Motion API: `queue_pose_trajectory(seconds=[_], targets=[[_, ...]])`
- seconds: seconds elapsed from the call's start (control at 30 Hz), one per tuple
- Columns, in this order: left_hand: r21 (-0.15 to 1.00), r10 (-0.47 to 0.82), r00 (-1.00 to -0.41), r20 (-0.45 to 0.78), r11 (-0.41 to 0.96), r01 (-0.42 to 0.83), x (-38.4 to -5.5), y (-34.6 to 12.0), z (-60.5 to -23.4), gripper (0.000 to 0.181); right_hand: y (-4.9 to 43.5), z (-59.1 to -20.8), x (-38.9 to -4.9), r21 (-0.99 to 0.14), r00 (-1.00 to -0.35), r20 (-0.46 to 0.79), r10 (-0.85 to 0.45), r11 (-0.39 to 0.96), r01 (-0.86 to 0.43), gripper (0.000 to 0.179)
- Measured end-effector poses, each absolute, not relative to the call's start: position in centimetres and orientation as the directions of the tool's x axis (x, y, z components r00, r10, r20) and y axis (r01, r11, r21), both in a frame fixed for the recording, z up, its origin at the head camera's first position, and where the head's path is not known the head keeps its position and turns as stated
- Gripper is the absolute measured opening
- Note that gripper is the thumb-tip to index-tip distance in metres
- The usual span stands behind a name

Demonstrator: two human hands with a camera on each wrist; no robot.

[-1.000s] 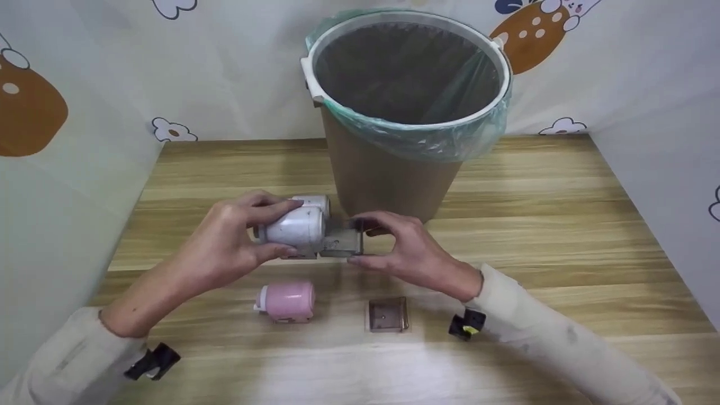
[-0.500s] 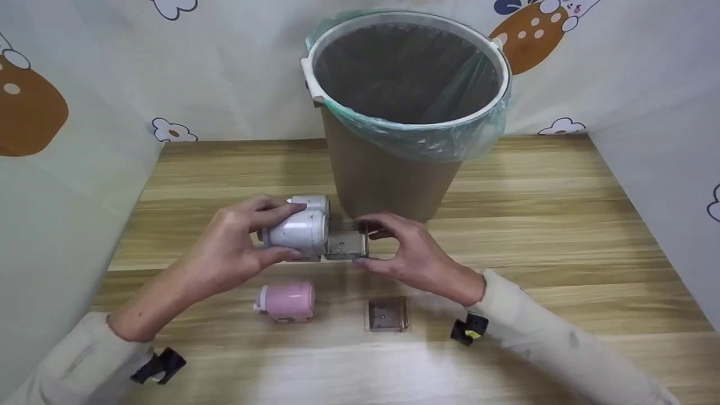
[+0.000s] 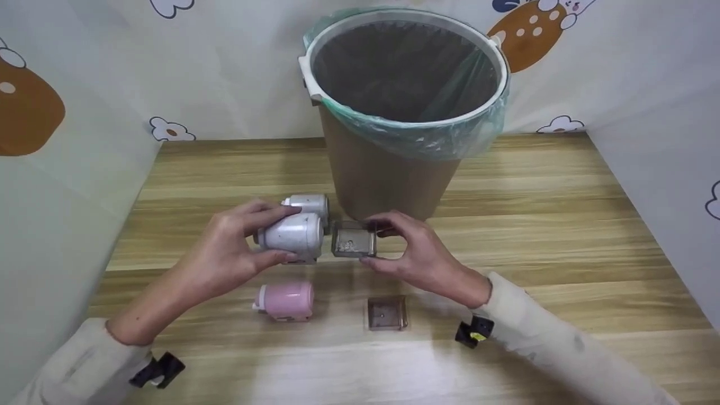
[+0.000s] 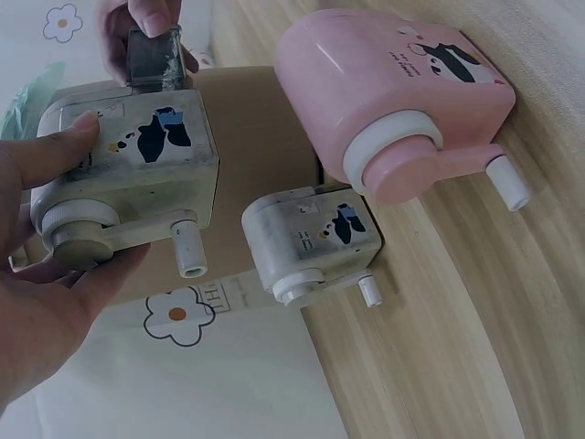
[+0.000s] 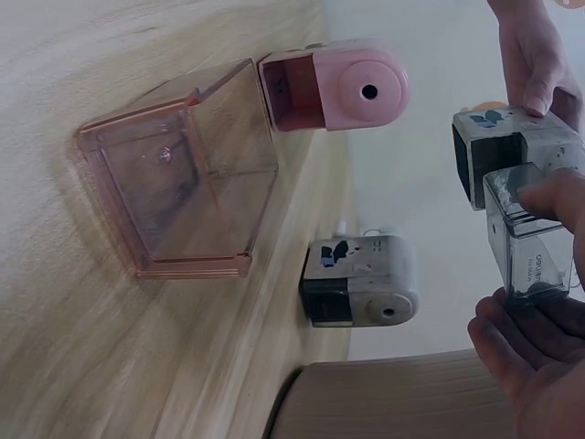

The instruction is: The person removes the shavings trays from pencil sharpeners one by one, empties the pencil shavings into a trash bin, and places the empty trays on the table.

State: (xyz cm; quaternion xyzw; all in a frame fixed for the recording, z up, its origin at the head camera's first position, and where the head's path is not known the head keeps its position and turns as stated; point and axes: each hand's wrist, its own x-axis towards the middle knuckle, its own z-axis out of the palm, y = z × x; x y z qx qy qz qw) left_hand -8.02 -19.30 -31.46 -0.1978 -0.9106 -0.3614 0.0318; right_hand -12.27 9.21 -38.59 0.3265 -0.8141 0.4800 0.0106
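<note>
My left hand [image 3: 230, 242] grips a white crank pencil sharpener [image 3: 293, 235] above the table, thumb and fingers on opposite sides. Its crank shows in the left wrist view. Between the thumb and fingers of my right hand [image 3: 419, 247] is a clear smoky shavings drawer [image 3: 353, 242], with some pale bits inside. A small gap separates drawer and sharpener in the head view. The right wrist view shows the sharpener's dark drawer slot [image 5: 489, 165]. Just behind stands a second white sharpener [image 4: 315, 238]. Nearer me are a pink sharpener [image 3: 288, 300] and a clear pinkish drawer [image 3: 387, 313].
A tall brown trash bin [image 3: 388, 180] with a white rim and green plastic liner [image 3: 444, 140] stands behind my hands. Patterned white cloth walls [image 3: 236, 73] enclose the wooden table [image 3: 540, 236] at the back and sides.
My right hand has drawn the smoky drawer to the right, out of the white sharpener. The left hand stays nearly in place, still holding the sharpener.
</note>
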Motion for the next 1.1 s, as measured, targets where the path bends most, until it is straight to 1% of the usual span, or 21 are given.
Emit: queue_pose_trajectory(seconds=[0.3, 0.57, 0.87, 1.1], targets=[[0.652, 0.321, -0.924, 0.208, 0.659, 0.376, -8.3, -19.7, -32.4, 0.059, 10.2, -38.7, -12.1, -0.768, -0.808, 0.343, -0.479, 0.352, -0.535, 0.054], [0.666, 0.305, -0.929, 0.210, 0.651, 0.365, -8.4, -20.0, -33.6, 0.061, 10.8, -38.9, -12.1, -0.761, -0.805, 0.367, -0.466, 0.347, -0.548, 0.054], [0.766, 0.269, -0.957, 0.104, 0.592, 0.250, -8.7, -20.0, -34.9, 0.062, 11.9, -39.2, -12.0, -0.781, -0.829, 0.349, -0.438, 0.353, -0.515, 0.058], [0.774, 0.254, -0.962, 0.100, 0.588, 0.236, -8.8, -19.8, -35.8, 0.059, 12.8, -38.9, -11.5, -0.797, -0.851, 0.343, -0.398, 0.357, -0.488, 0.060]])
